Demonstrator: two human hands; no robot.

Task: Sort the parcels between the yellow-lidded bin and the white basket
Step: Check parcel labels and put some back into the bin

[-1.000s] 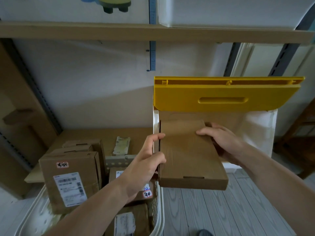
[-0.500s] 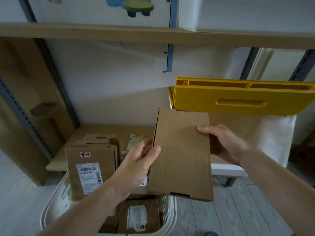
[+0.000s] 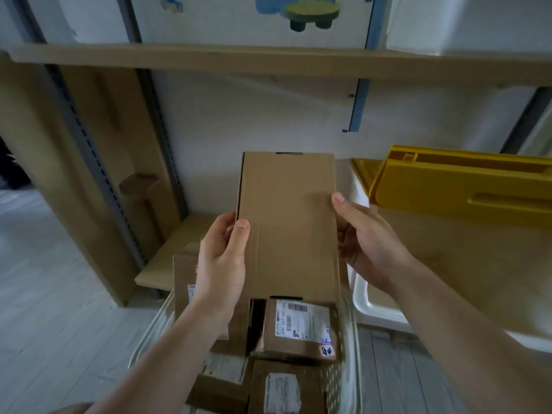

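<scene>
One flat rectangular cardboard parcel (image 3: 288, 225), plain-faced and unlabelled on the visible side, is held upright above the white basket (image 3: 348, 380). The left hand (image 3: 222, 261) grips its left edge, thumb on the front face, fingers curled behind. The right hand (image 3: 369, 243) grips the right edge, thumb tip on the face. The basket has perforated plastic walls and holds at least four brown cardboard parcels; three show white printed labels, among them a labelled parcel (image 3: 301, 330) directly below. One yellow-lidded bin (image 3: 466, 186) stands to the right, lid raised.
</scene>
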